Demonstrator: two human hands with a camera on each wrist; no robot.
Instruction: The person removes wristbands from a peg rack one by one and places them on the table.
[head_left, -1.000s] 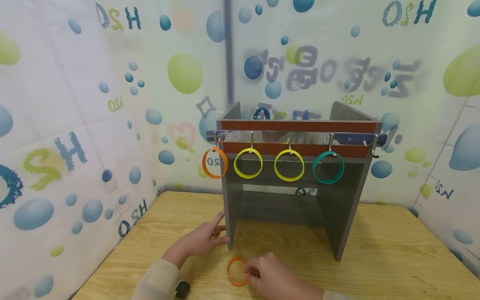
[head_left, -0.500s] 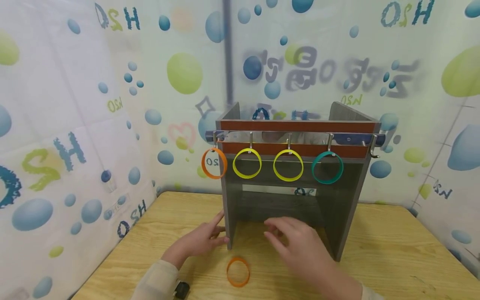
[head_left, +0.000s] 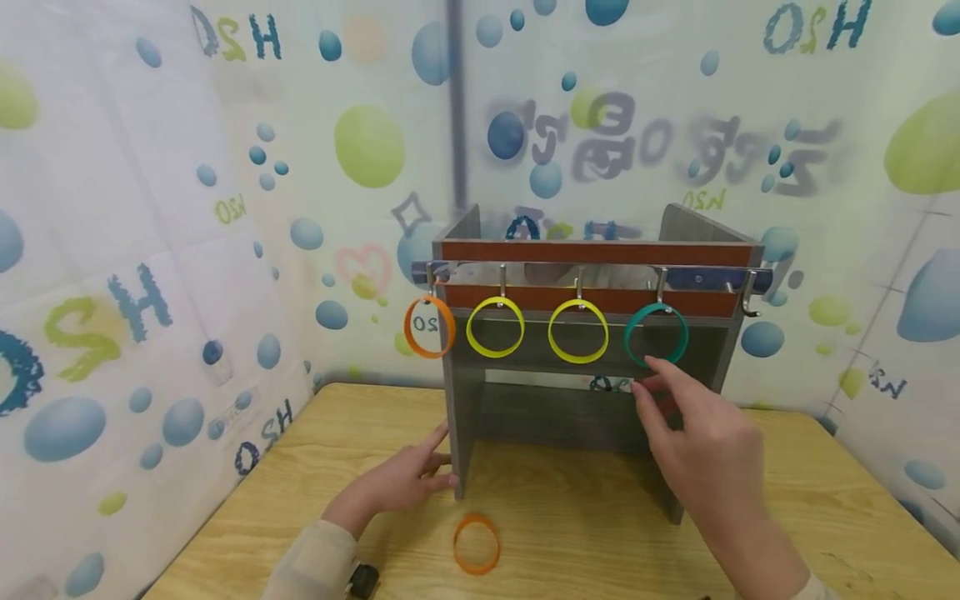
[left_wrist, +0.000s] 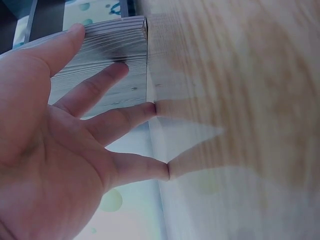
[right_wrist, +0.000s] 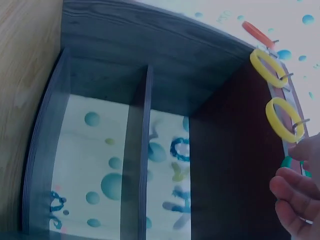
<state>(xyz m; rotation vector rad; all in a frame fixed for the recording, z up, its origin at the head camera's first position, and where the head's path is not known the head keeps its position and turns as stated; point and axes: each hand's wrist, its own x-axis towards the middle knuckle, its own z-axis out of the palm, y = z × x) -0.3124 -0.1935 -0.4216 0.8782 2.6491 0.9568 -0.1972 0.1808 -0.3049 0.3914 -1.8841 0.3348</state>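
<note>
In the head view a teal ring (head_left: 656, 335) hangs from a hook at the right part of the metal hook rail (head_left: 540, 273). My right hand (head_left: 708, 442) is at its lower edge, thumb and index finger apart; in the right wrist view the teal ring (right_wrist: 286, 162) shows partly between them. My left hand (head_left: 408, 477) rests its spread fingers against the left side panel (left_wrist: 120, 45) of the grey wooden rack (head_left: 697, 400), some fingertips on the table. Two yellow rings (head_left: 497, 327) and an orange ring (head_left: 429, 327) hang further left. Another orange ring (head_left: 476, 543) lies on the table.
One hook (head_left: 750, 292) at the rail's right end bears no ring. A small black object (head_left: 364, 580) lies beside the left sleeve (head_left: 318, 558). Patterned sheets (head_left: 367, 75) surround the wooden table (head_left: 810, 492).
My right hand has left the orange ring on the table and moved up and right to the teal ring. That orange ring stays on the table, and my left hand has kept its place.
</note>
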